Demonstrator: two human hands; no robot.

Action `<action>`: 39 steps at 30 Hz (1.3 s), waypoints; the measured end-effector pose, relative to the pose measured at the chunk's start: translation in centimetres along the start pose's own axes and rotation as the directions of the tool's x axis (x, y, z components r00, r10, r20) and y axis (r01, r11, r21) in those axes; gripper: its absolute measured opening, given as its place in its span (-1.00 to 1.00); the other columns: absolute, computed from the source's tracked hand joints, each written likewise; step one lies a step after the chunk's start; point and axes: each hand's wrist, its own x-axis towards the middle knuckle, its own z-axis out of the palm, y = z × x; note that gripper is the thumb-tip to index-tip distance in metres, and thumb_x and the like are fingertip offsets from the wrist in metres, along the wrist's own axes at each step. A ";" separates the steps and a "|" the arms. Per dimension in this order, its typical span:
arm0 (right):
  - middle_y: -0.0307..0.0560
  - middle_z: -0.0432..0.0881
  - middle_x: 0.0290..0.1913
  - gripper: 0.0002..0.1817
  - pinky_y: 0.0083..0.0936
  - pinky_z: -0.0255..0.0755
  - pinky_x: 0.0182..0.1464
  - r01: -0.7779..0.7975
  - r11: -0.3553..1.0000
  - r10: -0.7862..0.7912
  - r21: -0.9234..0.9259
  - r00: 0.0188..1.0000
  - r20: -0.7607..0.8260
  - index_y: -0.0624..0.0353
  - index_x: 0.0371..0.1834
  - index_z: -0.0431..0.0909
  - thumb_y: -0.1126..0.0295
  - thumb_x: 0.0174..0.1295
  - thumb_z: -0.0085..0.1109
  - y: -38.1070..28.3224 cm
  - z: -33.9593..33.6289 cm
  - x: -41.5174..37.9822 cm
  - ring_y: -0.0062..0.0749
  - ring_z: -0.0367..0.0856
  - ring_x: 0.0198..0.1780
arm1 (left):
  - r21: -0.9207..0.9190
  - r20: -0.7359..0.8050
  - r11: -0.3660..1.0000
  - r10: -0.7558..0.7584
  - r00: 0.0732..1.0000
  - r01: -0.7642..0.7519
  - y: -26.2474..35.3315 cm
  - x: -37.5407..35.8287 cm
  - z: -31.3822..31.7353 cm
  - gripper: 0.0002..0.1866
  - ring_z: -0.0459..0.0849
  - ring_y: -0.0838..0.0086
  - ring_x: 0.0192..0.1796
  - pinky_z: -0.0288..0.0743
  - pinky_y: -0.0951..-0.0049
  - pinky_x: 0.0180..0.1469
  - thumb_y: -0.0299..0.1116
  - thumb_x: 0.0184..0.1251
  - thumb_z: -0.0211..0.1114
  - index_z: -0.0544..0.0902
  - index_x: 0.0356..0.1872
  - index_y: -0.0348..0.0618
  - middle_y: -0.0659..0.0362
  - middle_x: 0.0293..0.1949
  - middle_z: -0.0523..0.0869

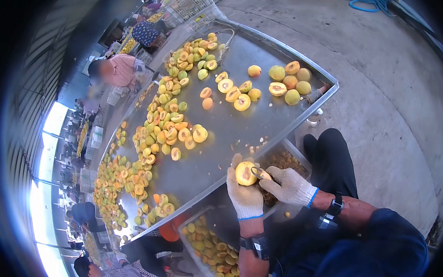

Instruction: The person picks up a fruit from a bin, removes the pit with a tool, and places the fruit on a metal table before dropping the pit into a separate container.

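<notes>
My left hand (246,201), in a white knit glove, cups a yellow peach half (244,174) near the front edge of the metal table. The cut face points up and shows a brownish centre. In my right hand (290,186), also gloved, is a pitting tool with a small curved metal loop (255,172). The loop lies right at the peach half's right edge. The gloved fingers hide the tool's handle. Just below both hands, a bin (301,161) holds brown pits and scraps.
Many peach halves (153,136) spread along the metal table (231,133). Several peaches (292,97) lie near its right corner. A crate (188,244) of peaches stands below the table's edge. Across it is a person in a pink top (121,69); another in stripes (124,276) is at lower left.
</notes>
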 end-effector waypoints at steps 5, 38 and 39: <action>0.31 0.73 -0.23 -0.62 -0.01 0.56 -0.12 0.044 0.999 -0.044 -0.005 0.997 -0.059 0.20 0.04 0.61 0.07 0.50 0.20 -0.9 1.4 -0.5 0.31 0.74 -0.15 | 0.074 -0.002 0.996 0.040 0.999 -0.039 -0.6 -0.2 -1.4 -0.47 0.70 0.25 -0.02 0.66 0.21 0.08 0.03 0.70 0.07 0.55 0.31 -0.25 -0.03 0.01 0.71; 0.34 0.73 -0.37 -0.35 0.11 0.56 -0.21 0.072 0.975 -0.069 -0.209 0.997 0.024 0.22 0.43 0.38 -0.10 0.54 0.03 -2.8 2.2 -1.8 0.33 0.74 -0.29 | 0.117 -0.207 0.988 0.126 0.970 -0.104 1.0 -3.5 2.3 -0.44 0.68 0.16 -0.08 0.63 0.14 0.07 0.13 0.73 -0.04 0.64 -0.06 -0.24 -0.01 -0.14 0.71; 0.34 0.72 -0.37 -0.35 0.11 0.56 -0.22 0.110 0.976 -0.115 -0.190 0.993 -0.018 0.24 0.42 0.38 -0.09 0.55 0.03 -2.5 2.4 -1.8 0.32 0.74 -0.31 | 0.113 -0.208 0.988 0.130 0.969 -0.108 1.0 -3.5 2.3 -0.44 0.68 0.16 -0.08 0.63 0.14 0.07 0.13 0.73 -0.04 0.64 -0.06 -0.24 -0.01 -0.14 0.71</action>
